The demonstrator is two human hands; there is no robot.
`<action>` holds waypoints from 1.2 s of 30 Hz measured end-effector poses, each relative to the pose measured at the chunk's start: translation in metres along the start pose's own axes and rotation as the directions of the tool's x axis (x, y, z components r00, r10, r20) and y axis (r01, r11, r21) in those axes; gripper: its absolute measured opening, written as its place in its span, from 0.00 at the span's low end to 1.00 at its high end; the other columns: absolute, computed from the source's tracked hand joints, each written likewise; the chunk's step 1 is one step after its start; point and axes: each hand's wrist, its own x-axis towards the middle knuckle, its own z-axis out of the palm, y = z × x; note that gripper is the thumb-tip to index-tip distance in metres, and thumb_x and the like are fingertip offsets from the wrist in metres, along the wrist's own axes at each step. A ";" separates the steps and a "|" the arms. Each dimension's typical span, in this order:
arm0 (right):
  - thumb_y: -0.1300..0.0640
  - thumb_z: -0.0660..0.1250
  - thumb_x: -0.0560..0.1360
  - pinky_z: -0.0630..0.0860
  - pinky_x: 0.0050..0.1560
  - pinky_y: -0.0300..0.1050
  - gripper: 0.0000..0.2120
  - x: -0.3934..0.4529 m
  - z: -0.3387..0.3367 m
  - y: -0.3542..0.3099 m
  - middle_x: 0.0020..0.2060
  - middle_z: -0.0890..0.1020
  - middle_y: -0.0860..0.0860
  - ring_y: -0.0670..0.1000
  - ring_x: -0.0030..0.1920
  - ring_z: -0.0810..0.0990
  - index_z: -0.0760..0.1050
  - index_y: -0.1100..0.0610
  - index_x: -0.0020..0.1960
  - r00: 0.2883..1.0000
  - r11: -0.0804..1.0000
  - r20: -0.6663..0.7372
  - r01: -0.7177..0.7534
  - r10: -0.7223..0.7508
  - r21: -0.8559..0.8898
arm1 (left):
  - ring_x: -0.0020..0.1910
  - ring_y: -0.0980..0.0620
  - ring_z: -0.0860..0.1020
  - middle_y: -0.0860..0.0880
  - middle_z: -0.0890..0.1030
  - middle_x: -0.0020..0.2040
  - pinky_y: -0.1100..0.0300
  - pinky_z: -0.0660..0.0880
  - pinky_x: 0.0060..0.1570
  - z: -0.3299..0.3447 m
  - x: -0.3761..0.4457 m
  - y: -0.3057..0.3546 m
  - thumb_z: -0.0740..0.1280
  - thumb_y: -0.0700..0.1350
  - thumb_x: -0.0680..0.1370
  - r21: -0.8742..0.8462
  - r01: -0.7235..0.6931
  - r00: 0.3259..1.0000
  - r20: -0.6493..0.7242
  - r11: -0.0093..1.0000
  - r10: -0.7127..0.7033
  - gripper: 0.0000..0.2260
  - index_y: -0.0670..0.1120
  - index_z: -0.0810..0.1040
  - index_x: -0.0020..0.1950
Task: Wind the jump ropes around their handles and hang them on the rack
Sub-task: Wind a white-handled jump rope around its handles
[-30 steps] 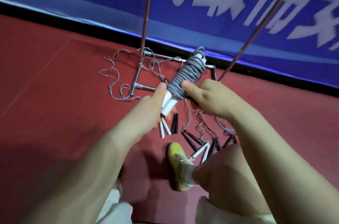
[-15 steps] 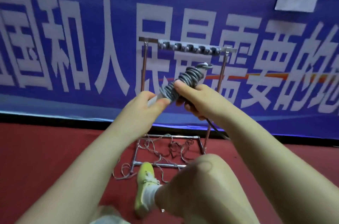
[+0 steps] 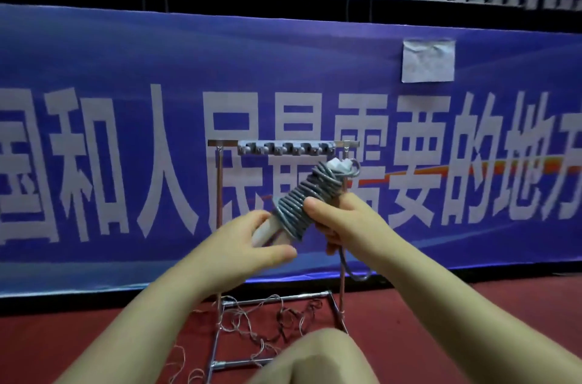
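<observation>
A grey jump rope (image 3: pixel 307 199) is wound in tight coils round its white handles, tilted up to the right. My left hand (image 3: pixel 252 246) grips the bare lower ends of the handles. My right hand (image 3: pixel 340 220) holds the coils from the right, thumb on top. A short rope loop (image 3: pixel 354 270) hangs below my right hand. The bundle sits just below the metal rack's (image 3: pixel 283 144) top bar, which carries a row of grey hooks (image 3: pixel 285 149).
Loose ropes (image 3: pixel 267 325) lie tangled on the red floor inside the rack's base frame (image 3: pixel 277 297). A blue banner (image 3: pixel 126 147) with white characters stands right behind the rack. My bare knee (image 3: pixel 327 355) rises at the bottom centre.
The view has tilted up from the floor to the rack's top. Both hands have raised the wound bundle from near the floor to just under the hook bar.
</observation>
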 end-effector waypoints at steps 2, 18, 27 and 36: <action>0.42 0.66 0.68 0.67 0.31 0.45 0.18 -0.008 -0.008 0.006 0.25 0.67 0.43 0.44 0.26 0.64 0.67 0.55 0.39 0.996 0.996 0.085 0.018 -0.025 0.085 | 0.49 0.49 0.81 0.50 0.84 0.48 0.53 0.77 0.51 0.003 -0.002 -0.004 0.70 0.72 0.57 -0.371 0.105 0.949 0.315 0.923 0.019 0.35 0.49 0.78 0.54; 0.39 0.55 0.78 0.72 0.35 0.42 0.20 -0.026 -0.024 -0.009 0.34 0.76 0.51 0.48 0.32 0.73 0.73 0.55 0.43 0.950 0.867 0.228 -0.077 0.214 -0.492 | 0.35 0.48 0.79 0.45 0.78 0.36 0.51 0.79 0.40 0.043 -0.019 0.011 0.63 0.57 0.73 -0.577 0.312 0.936 0.325 0.755 -0.138 0.19 0.43 0.77 0.54; 0.62 0.68 0.75 0.80 0.41 0.41 0.08 -0.042 -0.074 0.003 0.40 0.83 0.48 0.50 0.40 0.83 0.76 0.50 0.50 0.895 0.903 0.307 -0.196 0.324 -0.381 | 0.35 0.51 0.82 0.49 0.83 0.34 0.51 0.78 0.43 0.057 -0.024 0.019 0.62 0.50 0.79 -0.565 0.145 0.986 0.019 0.812 -0.163 0.09 0.47 0.77 0.51; 0.47 0.66 0.74 0.75 0.51 0.41 0.09 -0.071 -0.082 0.007 0.45 0.79 0.48 0.47 0.47 0.78 0.79 0.52 0.43 0.991 0.974 -0.003 0.129 -0.132 -0.184 | 0.31 0.54 0.78 0.51 0.81 0.33 0.59 0.74 0.34 0.072 -0.023 0.011 0.62 0.51 0.79 -0.602 0.204 0.967 0.002 0.772 -0.255 0.09 0.47 0.76 0.51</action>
